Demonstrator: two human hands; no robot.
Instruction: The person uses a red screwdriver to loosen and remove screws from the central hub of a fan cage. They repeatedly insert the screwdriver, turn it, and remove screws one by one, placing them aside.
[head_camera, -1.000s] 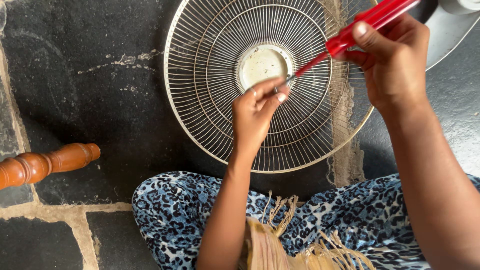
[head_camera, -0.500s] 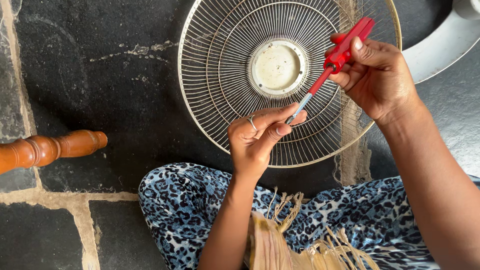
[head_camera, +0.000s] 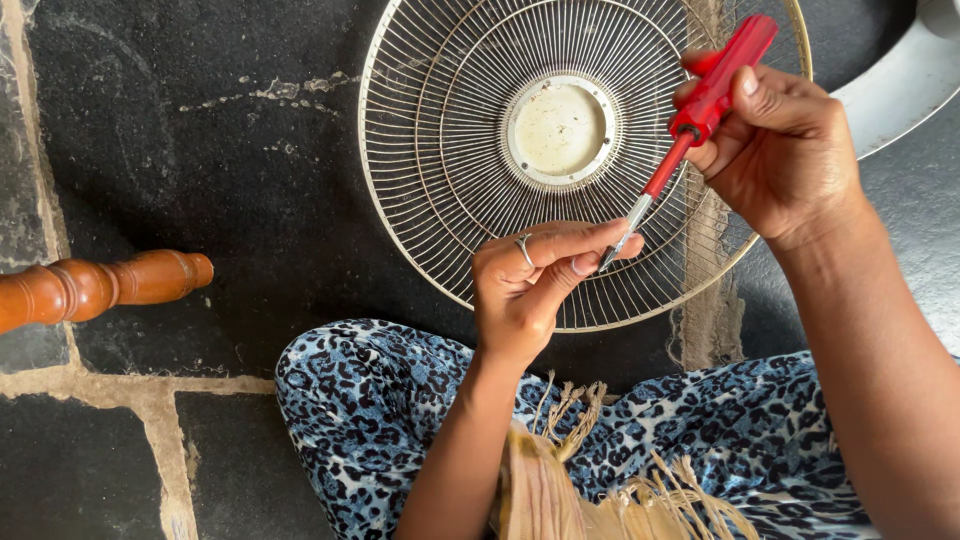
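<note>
On the dark stone floor the fan grille has slid left, while my right hand stays clenched around the red screwdriver, its tip now pinched in my left hand fingertips.

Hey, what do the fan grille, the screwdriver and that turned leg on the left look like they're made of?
Fan grille: thin metal wire, seemingly cream-painted and dulled; fine radial spokes, with a flat, stained round hub, plastic or metal. Screwdriver, held by the right hand: glossy red handle, probably plastic, with a bright steel shaft whose tip meets the left hand. Turned leg: varnished reddish-brown wood, judging by its sheen.
</note>
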